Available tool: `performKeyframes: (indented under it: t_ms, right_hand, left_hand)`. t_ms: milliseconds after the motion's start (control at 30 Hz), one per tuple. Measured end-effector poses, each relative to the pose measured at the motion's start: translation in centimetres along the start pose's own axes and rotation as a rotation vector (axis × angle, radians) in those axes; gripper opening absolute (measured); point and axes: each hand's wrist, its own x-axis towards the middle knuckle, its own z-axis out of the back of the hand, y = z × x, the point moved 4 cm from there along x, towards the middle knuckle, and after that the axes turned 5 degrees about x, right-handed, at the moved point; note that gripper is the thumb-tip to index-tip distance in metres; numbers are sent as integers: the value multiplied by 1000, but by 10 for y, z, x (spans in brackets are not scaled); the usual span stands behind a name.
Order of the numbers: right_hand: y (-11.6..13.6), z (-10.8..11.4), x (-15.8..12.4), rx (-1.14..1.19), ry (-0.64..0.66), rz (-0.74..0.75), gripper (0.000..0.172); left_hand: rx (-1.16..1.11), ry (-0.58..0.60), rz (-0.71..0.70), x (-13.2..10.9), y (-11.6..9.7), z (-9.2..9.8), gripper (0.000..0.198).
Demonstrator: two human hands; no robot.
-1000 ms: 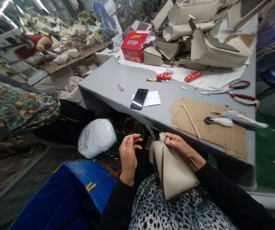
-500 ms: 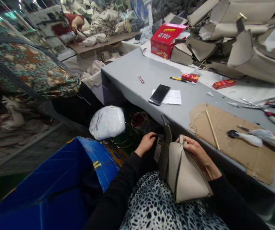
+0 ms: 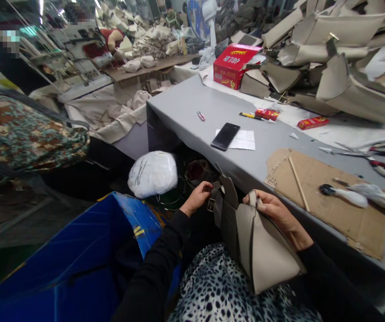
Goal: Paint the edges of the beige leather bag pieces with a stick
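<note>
A beige handbag (image 3: 272,250) with dark edging is held tilted above my lap. My right hand (image 3: 282,217) grips it by the small loop at its upper corner, thumb and fingers closed. On the other side, my left hand (image 3: 197,197) pinches the end of a strap beside a metal buckle (image 3: 211,204). The darker grey flap (image 3: 229,192) of the bag stands up between the two hands. Part of the strap is hidden behind my left fingers.
A grey table (image 3: 185,103) carries a phone (image 3: 226,136), scissors (image 3: 373,156), a cardboard sheet (image 3: 336,210), a red box (image 3: 234,65) and piled bag pieces (image 3: 356,85). At left are a blue bin (image 3: 78,259), a white wrapped bundle (image 3: 154,174) and a co-worker's patterned clothing (image 3: 27,129).
My left hand has shifted slightly left, and the buckle shows more plainly. The bag has tipped a little and its lower end sits further right and down. The co-worker at left has shifted left.
</note>
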Motion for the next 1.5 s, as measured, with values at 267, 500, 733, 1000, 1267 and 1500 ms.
performKeyframes:
  t_ms: [267,500,733,1000,1267,1500]
  right_hand:
    - [-4,1,-4,6,-8,-2,38]
    - [-10,-25,4,-4,96,-28,34]
    - [-14,-35,7,-41,194,-37,37]
    - [34,-72,-5,-583,280,113,7]
    - [0,-114,0,-1271,346,459,15]
    - [-13,-114,8,-1326,294,461,12]
  left_hand:
    - [-69,-67,88,-22,4,25,21]
    - [131,-113,56,-18,-3,25,31]
    - [187,-211,6,-17,-10,24,21]
    - [107,-887,-217,-46,-70,75,14]
    - [115,-587,-167,-70,-121,59,10]
    - [-40,34,410,-34,-64,37,16]
